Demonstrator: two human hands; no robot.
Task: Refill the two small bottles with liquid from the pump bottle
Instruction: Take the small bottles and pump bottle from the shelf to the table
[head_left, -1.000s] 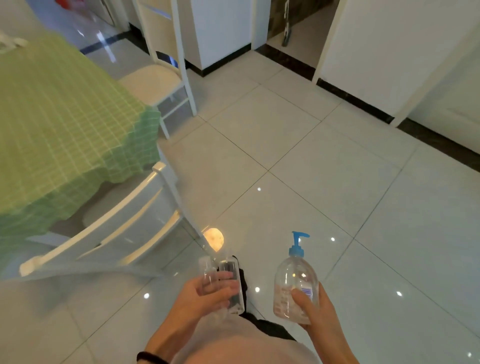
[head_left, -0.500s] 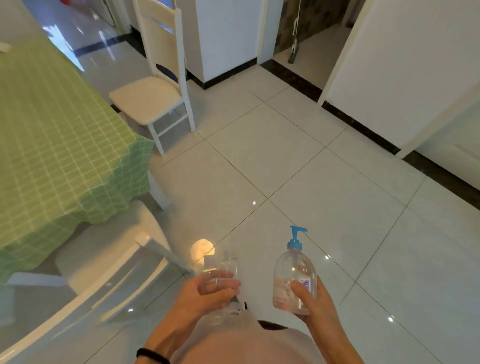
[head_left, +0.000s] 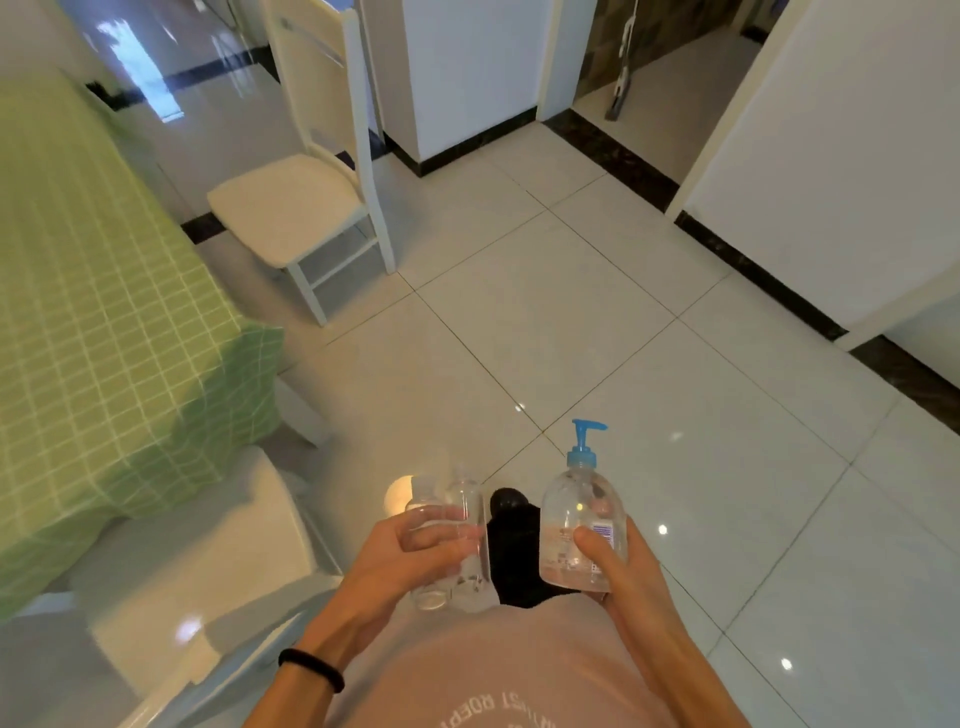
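Note:
My left hand (head_left: 410, 558) grips two small clear bottles (head_left: 451, 525) side by side, upright, in front of my waist. Its fingers wrap round their middles. My right hand (head_left: 621, 566) holds a clear pump bottle (head_left: 581, 519) with a blue pump head, upright, thumb across its label. A little clear liquid lies at its bottom. The pump bottle and the small bottles are a short gap apart, over the tiled floor.
A table with a green checked cloth (head_left: 98, 322) fills the left side. A white chair (head_left: 291, 208) stands beyond it, and another white chair (head_left: 208, 561) is close at my lower left. White walls with dark skirting (head_left: 753, 260) run along the right.
The view has swung and moved forward past the near chair, along the table's corner. Both hands keep the same hold on their bottles.

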